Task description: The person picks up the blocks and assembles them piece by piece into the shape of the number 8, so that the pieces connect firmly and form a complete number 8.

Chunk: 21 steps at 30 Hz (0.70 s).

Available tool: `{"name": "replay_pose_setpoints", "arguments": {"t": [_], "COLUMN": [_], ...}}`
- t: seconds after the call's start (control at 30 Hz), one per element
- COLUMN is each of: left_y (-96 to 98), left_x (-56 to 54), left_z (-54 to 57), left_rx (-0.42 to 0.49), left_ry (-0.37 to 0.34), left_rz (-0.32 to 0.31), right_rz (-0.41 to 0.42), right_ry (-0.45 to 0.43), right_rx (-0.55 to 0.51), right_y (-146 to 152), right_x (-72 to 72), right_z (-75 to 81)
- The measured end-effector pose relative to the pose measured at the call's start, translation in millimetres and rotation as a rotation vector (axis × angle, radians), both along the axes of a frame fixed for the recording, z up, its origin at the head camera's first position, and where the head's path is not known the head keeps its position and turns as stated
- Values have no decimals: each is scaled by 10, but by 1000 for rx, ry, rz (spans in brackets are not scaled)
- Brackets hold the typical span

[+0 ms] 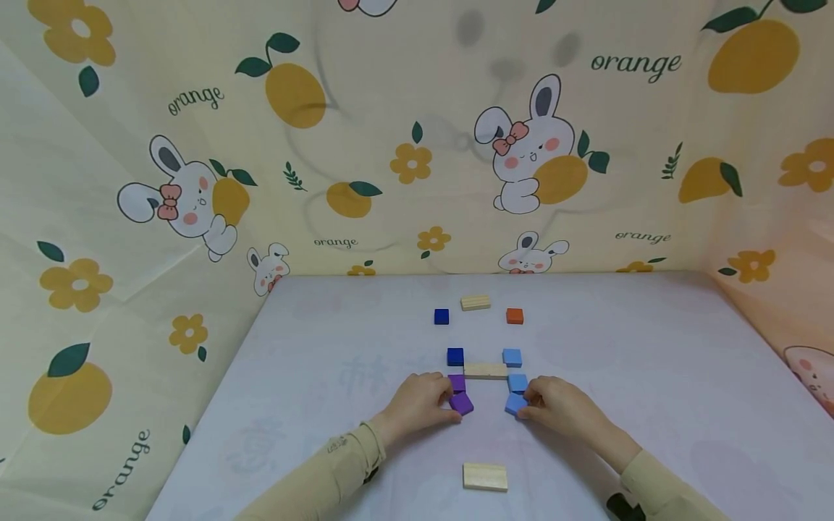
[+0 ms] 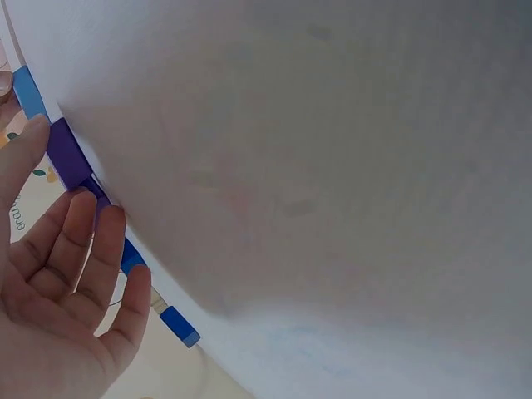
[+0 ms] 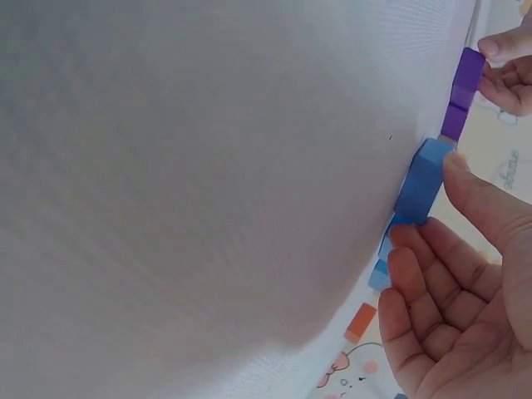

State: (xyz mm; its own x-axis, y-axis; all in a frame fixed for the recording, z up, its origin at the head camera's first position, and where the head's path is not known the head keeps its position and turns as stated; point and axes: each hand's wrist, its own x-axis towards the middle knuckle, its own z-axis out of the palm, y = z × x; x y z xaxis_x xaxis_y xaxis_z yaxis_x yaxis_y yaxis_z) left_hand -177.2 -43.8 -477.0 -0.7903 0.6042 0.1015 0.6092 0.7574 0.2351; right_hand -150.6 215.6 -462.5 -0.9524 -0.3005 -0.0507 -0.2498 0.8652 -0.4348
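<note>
My left hand (image 1: 420,402) pinches a tilted purple block (image 1: 461,403) between thumb and fingers. Just beyond it, a second purple block (image 1: 457,382) sits at my fingertips. Opposite, my right hand (image 1: 562,407) holds a turned light blue block (image 1: 515,404) the same way, with another light blue block (image 1: 517,383) right behind it. In the right wrist view, the thumb is on one end of the held light blue block (image 3: 422,179) and the fingers are at its other end. The left wrist view shows the thumb at the edge of the held purple block (image 2: 68,155).
A flat wooden plank (image 1: 485,371) lies between the two rows. A dark blue block (image 1: 455,356) and a light blue block (image 1: 512,357) are beyond it. Farther back are another dark blue block (image 1: 441,316), an orange block (image 1: 515,316) and wooden strips (image 1: 476,302). Nearer lies a wooden piece (image 1: 485,477).
</note>
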Motion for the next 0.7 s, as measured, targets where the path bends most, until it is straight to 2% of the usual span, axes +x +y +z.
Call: {"name": "replay_pose_setpoints", "arguments": {"t": [0.7], "left_y": [6], "left_x": [-14], "left_z": [-17], "left_rx": [-32], "left_ry": [3], "left_rz": [-5], "right_rz": [-25], "right_ry": [-22], "right_rx": [11], "right_y": [-21], "right_x": [14], "right_z": [16]}}
